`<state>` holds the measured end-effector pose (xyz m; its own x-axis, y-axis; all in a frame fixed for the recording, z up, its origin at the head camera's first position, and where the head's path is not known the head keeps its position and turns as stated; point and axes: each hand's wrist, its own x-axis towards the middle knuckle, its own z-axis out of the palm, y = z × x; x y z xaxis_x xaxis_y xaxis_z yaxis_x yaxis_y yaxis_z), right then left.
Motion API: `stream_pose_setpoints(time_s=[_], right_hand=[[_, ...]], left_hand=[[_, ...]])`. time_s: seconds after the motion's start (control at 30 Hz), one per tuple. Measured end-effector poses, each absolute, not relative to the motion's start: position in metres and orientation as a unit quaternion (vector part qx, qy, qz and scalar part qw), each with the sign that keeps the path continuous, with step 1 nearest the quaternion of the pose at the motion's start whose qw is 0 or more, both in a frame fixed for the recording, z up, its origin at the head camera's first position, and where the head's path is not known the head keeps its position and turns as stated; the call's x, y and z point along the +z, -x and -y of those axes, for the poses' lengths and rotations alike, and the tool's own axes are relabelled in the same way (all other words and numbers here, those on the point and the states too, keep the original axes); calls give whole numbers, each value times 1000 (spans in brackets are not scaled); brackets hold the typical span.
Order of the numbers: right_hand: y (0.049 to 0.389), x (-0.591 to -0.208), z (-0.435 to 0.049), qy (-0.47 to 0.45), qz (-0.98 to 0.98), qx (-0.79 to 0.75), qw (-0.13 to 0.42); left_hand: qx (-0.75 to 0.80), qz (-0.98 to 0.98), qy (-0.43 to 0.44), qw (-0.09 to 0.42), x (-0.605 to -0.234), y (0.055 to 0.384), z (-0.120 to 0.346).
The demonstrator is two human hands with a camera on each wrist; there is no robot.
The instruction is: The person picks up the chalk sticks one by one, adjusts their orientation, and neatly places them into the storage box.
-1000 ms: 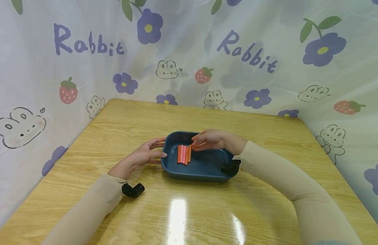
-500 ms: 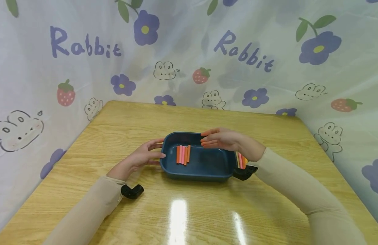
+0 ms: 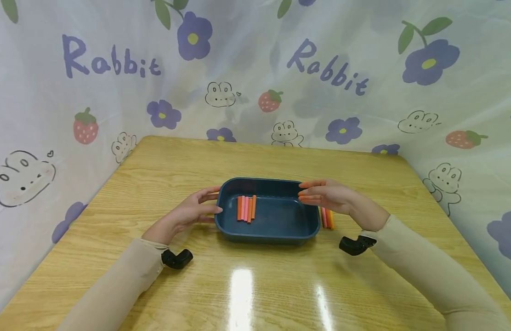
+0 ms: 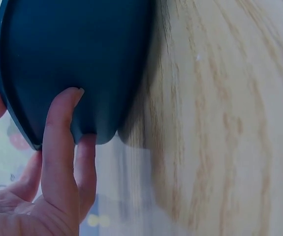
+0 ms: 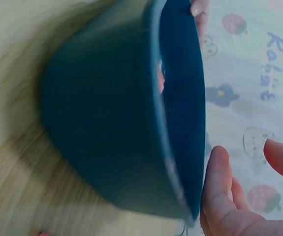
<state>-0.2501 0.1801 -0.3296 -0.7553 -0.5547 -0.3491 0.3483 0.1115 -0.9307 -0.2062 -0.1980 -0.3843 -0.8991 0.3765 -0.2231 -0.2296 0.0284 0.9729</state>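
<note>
In the head view a dark blue rounded rectangular bin (image 3: 276, 221) sits on the table. Several slim orange and pink sticks (image 3: 246, 209), rather like chalk, lie side by side in its left part. My left hand (image 3: 192, 214) holds the bin's left end, thumb at the rim and other fingers along the outer wall (image 4: 107, 59). At the far right corner is my right hand (image 3: 332, 195), its fingers extended and loosely apart, with nothing between them. In the right wrist view its fingers (image 5: 219, 172) lie right at the bin's rim, thumb apart.
More pink, red and orange sticks (image 3: 329, 219) lie on the table just right of the bin, partly hidden by the right hand. The wooden table (image 3: 177, 299) runs back to a printed cloth (image 3: 255, 55) that hangs along the back and sides.
My right hand has moved right, from beside the sticks in the bin to the bin's far right corner, uncovering sticks on the table. The left hand has stayed at the left end.
</note>
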Motion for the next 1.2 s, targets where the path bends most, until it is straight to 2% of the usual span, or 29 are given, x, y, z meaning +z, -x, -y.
stream_pose_setpoints(time_s=[0.57, 1.0, 1.2], right_hand=[[240, -353, -231, 48, -701, -649, 292], [236, -381, -253, -61, -714, -641, 274], [237, -389, -252, -42, -732, -623, 274]], left_hand=[[690, -690, -51, 214, -383, 206, 197], [691, -689, -51, 213, -383, 205, 198], [690, -690, -53, 212, -383, 205, 199]])
